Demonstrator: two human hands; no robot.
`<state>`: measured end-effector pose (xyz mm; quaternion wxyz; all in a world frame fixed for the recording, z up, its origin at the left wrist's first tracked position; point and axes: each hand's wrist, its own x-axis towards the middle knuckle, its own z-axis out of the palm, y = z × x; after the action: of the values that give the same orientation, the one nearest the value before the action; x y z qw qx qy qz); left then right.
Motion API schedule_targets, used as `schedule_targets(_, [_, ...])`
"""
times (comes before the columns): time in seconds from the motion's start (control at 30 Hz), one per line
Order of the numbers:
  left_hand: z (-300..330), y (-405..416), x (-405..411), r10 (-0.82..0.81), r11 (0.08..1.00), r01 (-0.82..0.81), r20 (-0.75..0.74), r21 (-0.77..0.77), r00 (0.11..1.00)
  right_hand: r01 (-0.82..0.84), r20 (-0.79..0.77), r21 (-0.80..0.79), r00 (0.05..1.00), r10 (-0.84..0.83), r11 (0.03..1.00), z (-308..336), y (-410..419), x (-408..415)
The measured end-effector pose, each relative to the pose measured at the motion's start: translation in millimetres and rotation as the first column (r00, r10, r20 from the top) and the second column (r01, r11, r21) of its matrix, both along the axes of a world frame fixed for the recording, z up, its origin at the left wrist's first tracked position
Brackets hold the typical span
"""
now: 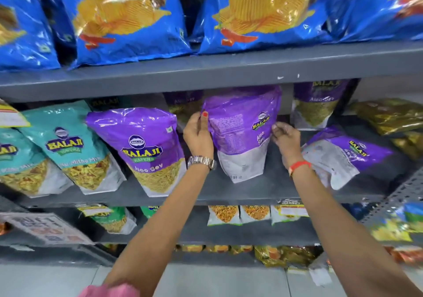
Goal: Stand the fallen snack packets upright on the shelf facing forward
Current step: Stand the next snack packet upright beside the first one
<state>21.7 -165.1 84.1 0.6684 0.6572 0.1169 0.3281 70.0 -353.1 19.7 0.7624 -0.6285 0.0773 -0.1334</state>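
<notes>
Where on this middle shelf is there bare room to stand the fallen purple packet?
Bare shelf shows between the held purple packet and the fallen purple packet, though the right hand hangs over it. The left end is crowded with the teal packets.

Camera: one wide-angle view, worn on my head.
Facing: forward and slightly down at the grey shelf unit.
Nearness: close, at arm's reach; both my forearms run up from the bottom edge.
Coverage: four shelf levels, with floor at the bottom.
Distortion: shelf edges bow and tilt toward the corners.
</notes>
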Motion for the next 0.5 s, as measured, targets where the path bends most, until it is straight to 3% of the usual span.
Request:
schedule_targets(0.13, [-13,-8,0,-0.026,0.997,0.028,0.032,-0.065,0.999,0.002,-0.013,0.047,1.000,-0.001,0.999,-4,-9,-5])
schedule_targets(0.27, [-38,-21,-16,0.053,0.989,-0.049,-0.025,0.137,0.998,-0.002,-0.059,0.044,0.998,0.004,0.999,-11,-17,-8])
schedule_targets(0.37, [-53,-39,-33,-0.187,0.951,0.211,-0.124,0.224,0.975,-0.100,-0.083,-0.021,0.992,0.098,0.995,-16,-19,-17])
schedule_targets(0.43, [-60,-49,-43,-0.386,0.879,0.419,-0.175,0.228,0.906,-0.209,-0.106,-0.056,0.974,0.202,0.976,-23,-22,-25])
schedule_targets(0.5, [-66,-54,-48,-0.492,0.822,0.520,-0.170,0.231,0.854,-0.289,-0.133,-0.086,0.952,0.276,0.954,-27,-22,-33])
